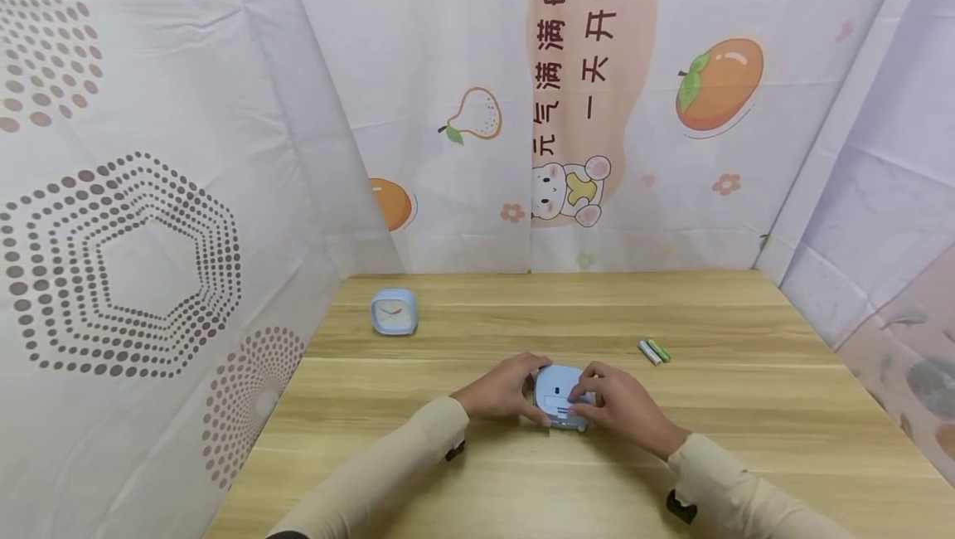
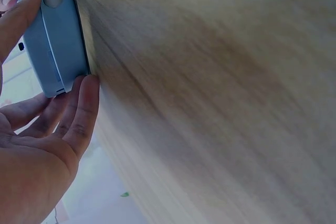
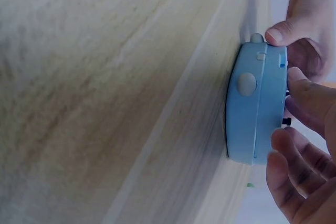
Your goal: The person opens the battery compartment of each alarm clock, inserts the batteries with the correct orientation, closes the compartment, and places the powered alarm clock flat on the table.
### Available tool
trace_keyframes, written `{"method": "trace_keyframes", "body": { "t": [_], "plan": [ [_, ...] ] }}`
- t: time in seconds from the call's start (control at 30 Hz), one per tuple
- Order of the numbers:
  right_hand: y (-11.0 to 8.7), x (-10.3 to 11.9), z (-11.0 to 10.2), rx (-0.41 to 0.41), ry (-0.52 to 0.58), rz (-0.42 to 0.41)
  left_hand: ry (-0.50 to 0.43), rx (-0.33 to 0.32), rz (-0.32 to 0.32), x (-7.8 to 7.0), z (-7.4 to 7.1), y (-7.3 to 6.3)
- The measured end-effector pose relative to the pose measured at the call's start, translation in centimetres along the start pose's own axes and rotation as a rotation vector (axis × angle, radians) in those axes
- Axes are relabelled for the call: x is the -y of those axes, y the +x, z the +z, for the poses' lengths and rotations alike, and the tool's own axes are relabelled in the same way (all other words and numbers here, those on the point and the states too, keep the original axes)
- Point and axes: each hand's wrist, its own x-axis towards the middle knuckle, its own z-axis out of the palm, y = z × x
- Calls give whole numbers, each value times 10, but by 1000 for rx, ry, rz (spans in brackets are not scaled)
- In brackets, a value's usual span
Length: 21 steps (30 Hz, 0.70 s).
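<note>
A light blue alarm clock [image 1: 558,377] lies face down on the wooden table, its back with a small black knob turned up. My left hand [image 1: 510,390] grips it by the left side, fingers at the far edge and thumb at the near edge. With thumb and forefinger close together, my right hand [image 1: 622,405] pinches at the battery cover [image 1: 554,401] on the clock's back. In the right wrist view, that hand's other fingers [image 3: 283,174] curl beside the clock's case [image 3: 242,124]. The left wrist view shows the left fingertips [image 2: 88,90] under the case's end.
Two batteries, one silver [image 1: 649,352] and one green [image 1: 660,350], lie side by side to the far right. Another light blue clock [image 1: 394,312] stands upright at the back left, dial forward. Patterned curtains [image 1: 462,191] surround the wooden table [image 1: 477,489].
</note>
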Motion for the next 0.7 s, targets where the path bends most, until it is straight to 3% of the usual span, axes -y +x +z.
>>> {"method": "trace_keyframes", "body": {
  "t": [0.33, 0.57, 0.7],
  "plan": [
    [-2, 9, 2, -52, -132, -90, 35, 7, 0, 3, 1, 1],
    [0, 17, 6, -105, -277, -214, 36, -7, -9, 4, 2, 2],
    [1, 22, 6, -97, -304, -213, 47, -5, -2, 4, 2, 3]
  ]
}}
